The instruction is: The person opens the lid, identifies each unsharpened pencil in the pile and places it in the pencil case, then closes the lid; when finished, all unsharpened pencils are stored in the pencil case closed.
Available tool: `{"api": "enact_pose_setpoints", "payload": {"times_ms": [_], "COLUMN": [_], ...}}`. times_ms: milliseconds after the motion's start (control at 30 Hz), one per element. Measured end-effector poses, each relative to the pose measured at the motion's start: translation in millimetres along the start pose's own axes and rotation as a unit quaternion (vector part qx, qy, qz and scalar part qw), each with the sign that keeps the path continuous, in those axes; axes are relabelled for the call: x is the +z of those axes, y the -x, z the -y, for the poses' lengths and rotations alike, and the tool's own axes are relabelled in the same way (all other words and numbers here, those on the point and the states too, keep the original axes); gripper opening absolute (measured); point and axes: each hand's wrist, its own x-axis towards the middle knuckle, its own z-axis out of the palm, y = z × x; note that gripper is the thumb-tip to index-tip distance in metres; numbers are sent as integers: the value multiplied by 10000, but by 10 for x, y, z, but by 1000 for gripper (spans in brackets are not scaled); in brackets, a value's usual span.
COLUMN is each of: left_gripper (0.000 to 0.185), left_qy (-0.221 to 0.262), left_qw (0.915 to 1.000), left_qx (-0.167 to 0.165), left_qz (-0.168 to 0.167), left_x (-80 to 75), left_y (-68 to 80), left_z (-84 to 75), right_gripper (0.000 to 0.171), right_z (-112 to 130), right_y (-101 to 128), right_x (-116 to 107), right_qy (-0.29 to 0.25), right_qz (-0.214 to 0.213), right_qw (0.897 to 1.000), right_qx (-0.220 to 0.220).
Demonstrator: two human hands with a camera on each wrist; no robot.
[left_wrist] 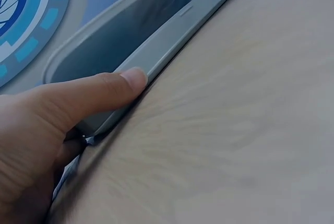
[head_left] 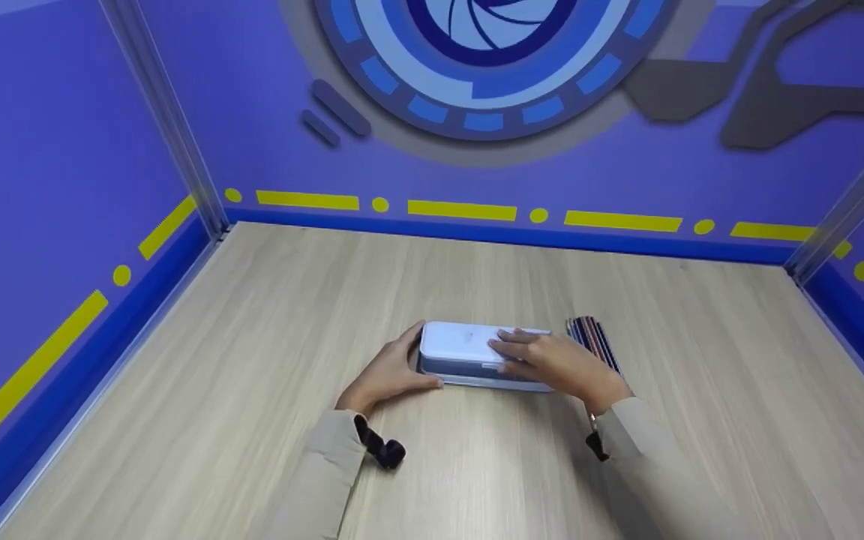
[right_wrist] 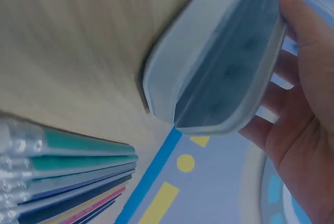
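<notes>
A pale plastic pencil case (head_left: 496, 383) lies on the table, its hinged lid (head_left: 451, 343) partly raised. My left hand (head_left: 391, 371) grips the left end of the base. In the left wrist view its thumb presses the front wall, while the other fingers are mostly hidden behind the end. My right hand (head_left: 556, 361) holds the lid near its right side, fingers spread over the top and thumb at the front edge. Between lid and base, the right wrist view shows a dark interior (right_wrist: 235, 72); its contents cannot be made out.
Several pens (head_left: 594, 337) with green, blue, dark and reddish barrels lie side by side just right of the case, partly covered by the right hand in the head view. Blue-purple panels (head_left: 267, 157) wall the wooden table (head_left: 289, 292) at the back and both sides.
</notes>
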Motion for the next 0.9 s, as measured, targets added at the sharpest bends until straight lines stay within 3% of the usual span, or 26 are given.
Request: {"api": "enact_pose_setpoints", "payload": {"times_ms": [300, 600, 900], "left_gripper": [111, 114, 115], "left_qy": [-206, -526, -473], "left_qw": [9997, 9984, 9981], "left_qx": [87, 222, 401], "left_qz": [-34, -33, -38], "left_x": [-21, -51, -34], "left_y": [64, 55, 66], "left_z": [22, 11, -6], "right_gripper": [34, 24, 23], "right_z": [-80, -228, -408], "right_y": [46, 97, 151], "right_x": [-167, -335, -457], "right_qy": [-557, -699, -1252], "right_qz": [-186, -301, -308], "right_qw": [9979, 9956, 9846], "right_qx": [254, 542, 1181]}}
